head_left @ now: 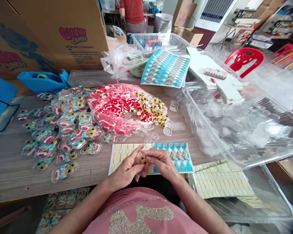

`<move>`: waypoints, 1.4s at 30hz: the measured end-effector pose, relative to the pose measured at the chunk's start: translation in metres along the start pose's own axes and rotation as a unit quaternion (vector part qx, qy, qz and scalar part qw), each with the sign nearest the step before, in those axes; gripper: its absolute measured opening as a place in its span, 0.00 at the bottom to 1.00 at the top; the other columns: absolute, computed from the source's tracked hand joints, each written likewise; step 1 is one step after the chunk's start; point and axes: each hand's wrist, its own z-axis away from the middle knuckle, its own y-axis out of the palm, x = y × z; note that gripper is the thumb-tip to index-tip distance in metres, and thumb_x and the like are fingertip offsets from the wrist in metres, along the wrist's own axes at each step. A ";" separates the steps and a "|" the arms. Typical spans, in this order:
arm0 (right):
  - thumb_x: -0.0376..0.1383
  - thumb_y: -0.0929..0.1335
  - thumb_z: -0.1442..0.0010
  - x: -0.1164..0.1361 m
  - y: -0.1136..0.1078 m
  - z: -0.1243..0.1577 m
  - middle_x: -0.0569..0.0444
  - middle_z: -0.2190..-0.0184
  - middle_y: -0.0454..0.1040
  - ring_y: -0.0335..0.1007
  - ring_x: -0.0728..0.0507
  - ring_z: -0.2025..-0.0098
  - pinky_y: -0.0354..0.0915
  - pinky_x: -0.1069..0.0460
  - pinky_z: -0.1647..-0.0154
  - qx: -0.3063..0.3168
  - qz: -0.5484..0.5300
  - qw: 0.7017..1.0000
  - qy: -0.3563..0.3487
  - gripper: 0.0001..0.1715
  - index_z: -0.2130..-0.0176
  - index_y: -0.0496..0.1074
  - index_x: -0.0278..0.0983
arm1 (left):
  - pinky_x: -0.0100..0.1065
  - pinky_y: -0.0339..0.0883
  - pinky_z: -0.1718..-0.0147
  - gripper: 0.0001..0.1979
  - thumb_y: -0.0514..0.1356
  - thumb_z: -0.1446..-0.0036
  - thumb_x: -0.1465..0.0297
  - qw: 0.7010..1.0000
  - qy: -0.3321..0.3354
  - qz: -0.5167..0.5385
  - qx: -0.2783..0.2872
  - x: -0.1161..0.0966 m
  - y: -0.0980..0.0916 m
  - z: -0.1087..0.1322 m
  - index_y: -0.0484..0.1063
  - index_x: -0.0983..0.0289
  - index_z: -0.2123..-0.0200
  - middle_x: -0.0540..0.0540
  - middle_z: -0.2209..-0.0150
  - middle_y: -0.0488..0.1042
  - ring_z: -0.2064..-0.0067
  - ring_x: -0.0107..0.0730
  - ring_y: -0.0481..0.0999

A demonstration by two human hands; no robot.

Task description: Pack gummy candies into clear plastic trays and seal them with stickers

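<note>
The left hand (127, 166) is partly closed, with its index finger stretched forward, and the right hand (163, 161) has its fingers bent and brought together. Between their fingertips they hold a small yellow piece (143, 159) with dark spots; its lower part is hidden by the fingers. It is just above a label sheet (117, 159), which lies at the front edge of the surface (5, 169). Behind the sheet is a plastic bag of red and white candies (112, 107). To the left are many filled packs (65, 121), piled together.
</note>
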 end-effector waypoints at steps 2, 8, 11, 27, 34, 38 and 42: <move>0.38 0.69 0.37 0.004 -0.005 0.008 0.58 0.71 0.76 0.74 0.49 0.73 0.70 0.51 0.68 0.022 0.048 0.999 0.012 0.12 0.55 0.80 0.47 | 0.29 0.66 0.77 0.42 0.59 0.40 0.66 0.999 -0.028 0.006 0.024 0.007 0.001 0.001 0.41 0.62 0.28 0.54 0.67 0.74 0.67 0.34 0.76; 0.37 0.70 0.41 0.013 -0.045 0.009 0.55 0.70 0.76 0.69 0.47 0.72 0.66 0.50 0.68 -0.111 0.332 0.937 -0.005 0.11 0.57 0.80 0.43 | 0.26 0.60 0.82 0.26 0.58 0.42 0.68 0.999 -0.046 -0.026 0.001 0.009 0.010 -0.011 0.64 0.67 0.41 0.56 0.66 0.75 0.74 0.27 0.74; 0.36 0.69 0.40 0.008 -0.057 -0.002 0.51 0.63 0.75 0.70 0.46 0.69 0.65 0.51 0.67 -0.127 0.489 0.863 -0.004 0.12 0.56 0.79 0.39 | 0.26 0.59 0.81 0.15 0.57 0.41 0.68 0.998 -0.016 -0.058 -0.011 0.000 0.015 -0.025 0.71 0.68 0.52 0.55 0.69 0.76 0.77 0.24 0.70; 0.35 0.65 0.36 -0.009 -0.048 -0.009 0.50 0.59 0.74 0.71 0.46 0.67 0.63 0.53 0.70 -0.136 0.629 0.764 -0.045 0.13 0.60 0.80 0.42 | 0.25 0.59 0.82 0.17 0.58 0.40 0.63 0.995 0.059 0.003 -0.082 -0.001 0.000 -0.055 0.67 0.66 0.51 0.50 0.76 0.74 0.81 0.23 0.67; 0.31 0.62 0.36 -0.013 -0.044 -0.018 0.48 0.59 0.75 0.71 0.45 0.65 0.63 0.53 0.70 -0.139 0.625 0.767 -0.048 0.16 0.63 0.79 0.38 | 0.25 0.59 0.82 0.17 0.57 0.39 0.63 0.991 0.086 -0.025 -0.097 0.006 0.000 -0.057 0.67 0.66 0.50 0.49 0.76 0.73 0.82 0.22 0.68; 0.29 0.60 0.36 -0.018 -0.047 -0.011 0.48 0.60 0.75 0.71 0.45 0.65 0.66 0.53 0.67 -0.119 0.633 0.759 -0.092 0.17 0.63 0.77 0.38 | 0.25 0.60 0.82 0.19 0.57 0.39 0.62 0.990 0.094 -0.027 -0.104 0.006 0.001 -0.057 0.67 0.67 0.49 0.49 0.77 0.73 0.83 0.23 0.68; 0.31 0.61 0.34 -0.018 -0.047 -0.005 0.44 0.54 0.73 0.73 0.42 0.60 0.70 0.49 0.60 -0.106 0.624 0.764 -0.123 0.16 0.53 0.76 0.38 | 0.25 0.60 0.82 0.19 0.55 0.38 0.64 0.989 0.092 -0.038 -0.110 0.004 0.002 -0.056 0.66 0.68 0.48 0.49 0.77 0.73 0.82 0.22 0.68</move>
